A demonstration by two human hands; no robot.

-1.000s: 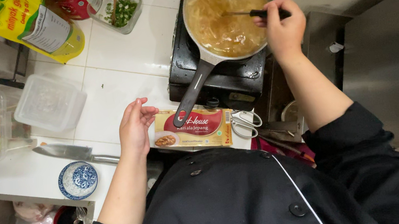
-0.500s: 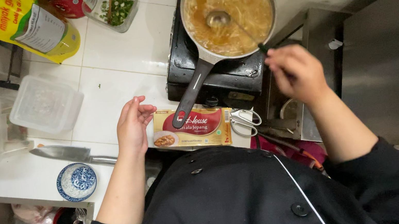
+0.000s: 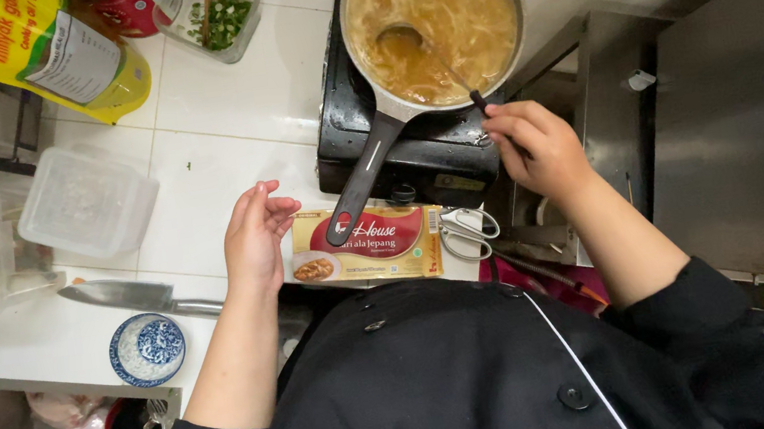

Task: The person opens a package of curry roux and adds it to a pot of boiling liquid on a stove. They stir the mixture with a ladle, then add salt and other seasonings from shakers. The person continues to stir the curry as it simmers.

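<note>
A metal pan (image 3: 512,2) of brown soupy noodles stands on a black portable stove (image 3: 414,155). My right hand (image 3: 537,148) grips the dark handle of a ladle (image 3: 402,40) whose bowl dips into the broth. The pan's black handle (image 3: 360,183) points toward me, over a flat red-and-tan food box (image 3: 369,246). My left hand (image 3: 256,237) rests open on the white tiled counter just left of that box, holding nothing.
Scissors (image 3: 466,232) lie right of the box. A knife (image 3: 130,297), a blue-patterned small bowl (image 3: 146,349), clear plastic containers (image 3: 86,201), a yellow oil pouch (image 3: 40,48) and a tub of chopped greens (image 3: 219,13) sit on the counter. A steel unit (image 3: 738,125) stands at right.
My right hand has pulled back from the pan's far right rim toward me, drawing the ladle handle with it; the ladle bowl now sits at the pan's left. The left hand stayed put.
</note>
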